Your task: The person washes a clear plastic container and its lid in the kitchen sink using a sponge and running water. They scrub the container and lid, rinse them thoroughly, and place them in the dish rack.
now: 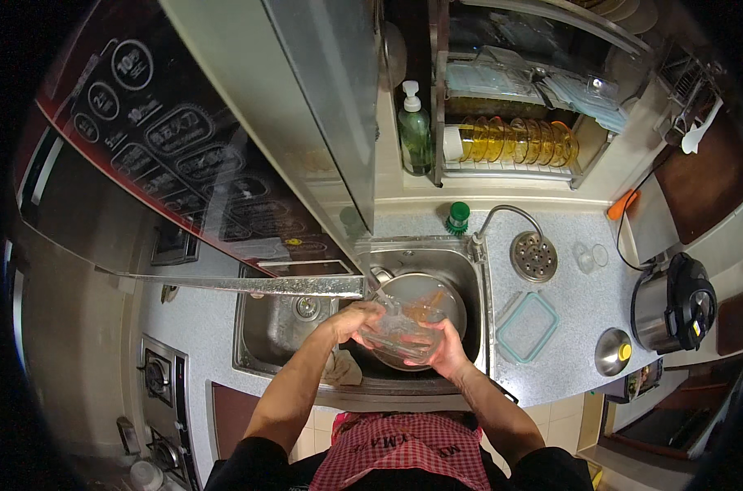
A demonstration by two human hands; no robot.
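Note:
Both my hands hold a clear container (402, 334) over the right basin of a steel sink (483, 294). My left hand (356, 322) grips its left side and my right hand (448, 350) its right side. Water from the faucet appears to run into the container. Beneath it a large round metal pot (454, 297) stands in the basin, with cloudy liquid and something orange inside. A beige cloth (342, 368) lies on the divider near the front edge, beside my left wrist.
A cabinet (285, 123) with a marked dark panel juts over the sink's left side. On the right counter are a teal-rimmed lid (528, 327), a round metal drainer (533, 256), small glasses (591, 258), a steel bowl (612, 351) and an electric cooker (672, 304). A green-handled brush (457, 218) stands behind the sink.

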